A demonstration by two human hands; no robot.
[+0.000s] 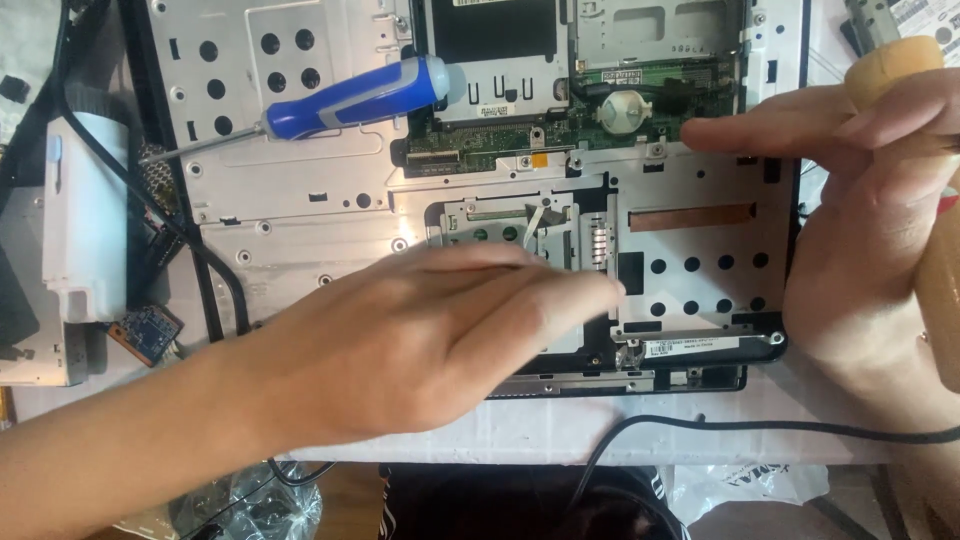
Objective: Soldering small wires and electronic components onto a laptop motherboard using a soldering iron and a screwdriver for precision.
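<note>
White tabletop (520,432) carries an opened laptop chassis (300,215), its silver metal frame full of round holes and screw points. At the upper middle sits a green circuit board (520,140) with a round coin cell (622,108) on it. A blue-and-white screwdriver (345,100) lies loose on the frame at upper left, its shaft pointing down and left, touched by neither hand.

Left hand (420,335) lies flat and open, palm down, fingers together and stretched rightward over the lower middle of the chassis; its fingertips (595,292) blur beside a small metal bracket (510,225), and contact cannot be judged. Right hand (860,230) is closed around a wooden handle (915,110) at the right edge, while its index finger (735,130) reaches out straight to the left, tip just beside the board's lower right corner.

At left lie a white plastic part (85,215) and a small blue board (147,333). A black cable (760,428) runs along the table's front edge.
</note>
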